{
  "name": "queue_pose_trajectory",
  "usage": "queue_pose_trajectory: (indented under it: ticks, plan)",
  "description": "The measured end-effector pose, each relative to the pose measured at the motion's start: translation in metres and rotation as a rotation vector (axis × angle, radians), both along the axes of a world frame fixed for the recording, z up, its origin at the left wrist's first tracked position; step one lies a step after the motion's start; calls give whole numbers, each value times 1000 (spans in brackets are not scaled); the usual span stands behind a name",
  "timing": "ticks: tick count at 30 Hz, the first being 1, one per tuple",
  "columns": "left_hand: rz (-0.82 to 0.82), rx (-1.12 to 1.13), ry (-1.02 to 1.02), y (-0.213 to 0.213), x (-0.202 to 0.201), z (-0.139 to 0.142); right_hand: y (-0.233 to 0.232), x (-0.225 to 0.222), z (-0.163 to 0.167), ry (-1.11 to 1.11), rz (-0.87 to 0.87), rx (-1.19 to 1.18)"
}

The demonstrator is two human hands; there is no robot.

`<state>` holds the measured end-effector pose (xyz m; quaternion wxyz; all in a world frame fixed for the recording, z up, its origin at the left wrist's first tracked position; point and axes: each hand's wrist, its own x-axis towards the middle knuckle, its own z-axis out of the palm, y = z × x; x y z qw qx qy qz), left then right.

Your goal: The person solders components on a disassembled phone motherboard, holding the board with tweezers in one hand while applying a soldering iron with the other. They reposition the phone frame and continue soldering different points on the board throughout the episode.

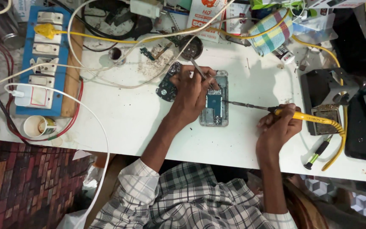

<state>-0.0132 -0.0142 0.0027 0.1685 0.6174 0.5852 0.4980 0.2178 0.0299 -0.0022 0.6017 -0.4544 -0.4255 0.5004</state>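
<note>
Left hand is gripping tweezers over the fragile opened phone while right hand is clasping the soldering iron by its yellow handle.

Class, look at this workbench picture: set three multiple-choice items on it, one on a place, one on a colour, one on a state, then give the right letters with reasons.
1. Where does the opened phone lie?
A. on the white table
B. on the floor
C. in a drawer

2. What colour is the handle of the soldering iron in the right hand?
A. red
B. yellow
C. white

3. What state is the phone in?
A. sealed in a box
B. back cover off, inner board bare
C. folded shut

Answers:
1 A, the phone rests flat on the table top between both hands.
2 B, the handle and its cable are yellow.
3 B, its blue board shows while the left hand holds tweezers over it.
</note>
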Motion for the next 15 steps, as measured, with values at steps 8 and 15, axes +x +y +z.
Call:
queue_pose_trajectory:
  ticks: [8,15]
  plan:
    - [31,0,67,-2,-1,3,-1,-1,1,-36,43,28]
    - [22,0,90,-1,-1,3,-3,-3,4,-17,27,41]
